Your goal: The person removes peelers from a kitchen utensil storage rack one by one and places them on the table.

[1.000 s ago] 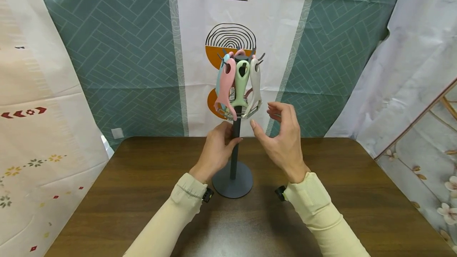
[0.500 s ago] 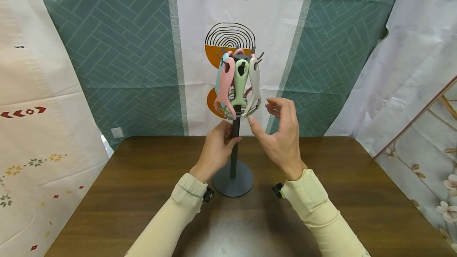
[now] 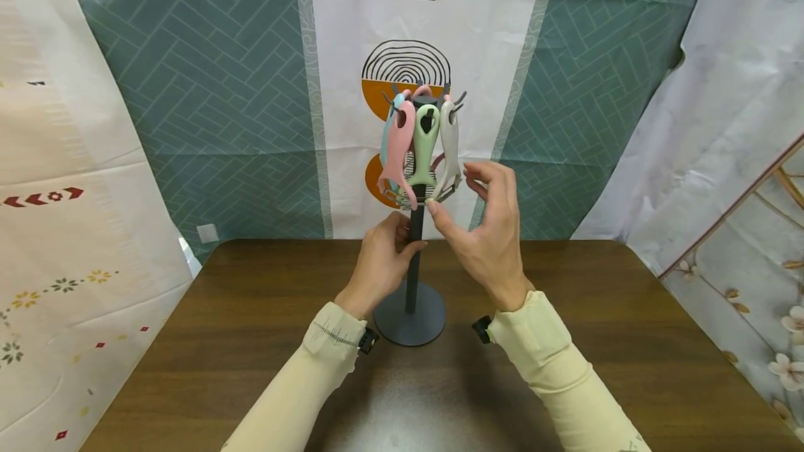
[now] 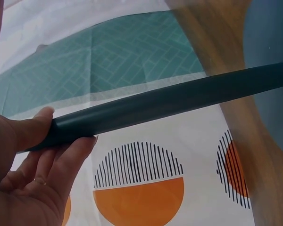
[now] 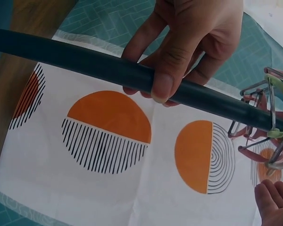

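Note:
A dark upright stand (image 3: 411,291) carries several Y-shaped peelers on hooks around its top. My left hand (image 3: 380,257) grips the pole (image 4: 170,102) below them, thumb on one side and fingers on the other. Facing me hang a pink peeler (image 3: 399,148), a green peeler (image 3: 425,148) and a light grey peeler (image 3: 449,145); a blue peeler (image 3: 386,138) is partly hidden behind the pink one. Beside the grey peeler is my right hand (image 3: 490,236), thumb tip at its lower end and index finger near its right side, a gap between them.
The stand's round base (image 3: 433,326) rests on a brown wooden table (image 3: 283,312). A patterned cloth (image 3: 251,89) hangs behind the table's far edge. A floral cloth (image 3: 741,298) borders the right side.
My right hand has moved left and slightly up, bringing its thumb and index finger closer around the light grey peeler. The left hand keeps its grip on the pole.

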### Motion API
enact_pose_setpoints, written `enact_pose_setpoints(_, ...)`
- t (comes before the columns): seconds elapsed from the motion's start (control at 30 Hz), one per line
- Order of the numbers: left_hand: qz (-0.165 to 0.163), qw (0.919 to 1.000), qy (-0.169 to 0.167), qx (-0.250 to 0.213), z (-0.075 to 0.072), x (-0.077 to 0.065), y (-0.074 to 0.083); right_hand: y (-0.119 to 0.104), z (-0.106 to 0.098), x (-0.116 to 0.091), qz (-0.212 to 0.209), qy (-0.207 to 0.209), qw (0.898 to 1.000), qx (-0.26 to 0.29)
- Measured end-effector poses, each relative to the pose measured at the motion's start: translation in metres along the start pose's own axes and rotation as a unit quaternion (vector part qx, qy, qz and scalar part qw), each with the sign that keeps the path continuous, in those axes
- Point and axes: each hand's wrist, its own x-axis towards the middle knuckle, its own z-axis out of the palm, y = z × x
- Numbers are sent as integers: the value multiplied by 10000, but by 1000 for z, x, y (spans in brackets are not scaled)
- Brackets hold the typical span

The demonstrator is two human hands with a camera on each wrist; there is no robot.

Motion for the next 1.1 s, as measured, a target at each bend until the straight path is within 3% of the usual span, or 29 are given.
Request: enact_pose_setpoints(1.1, 52, 9999, -119, 65, -1, 1, -3, -4, 7, 4, -247, 99, 9995, 166)
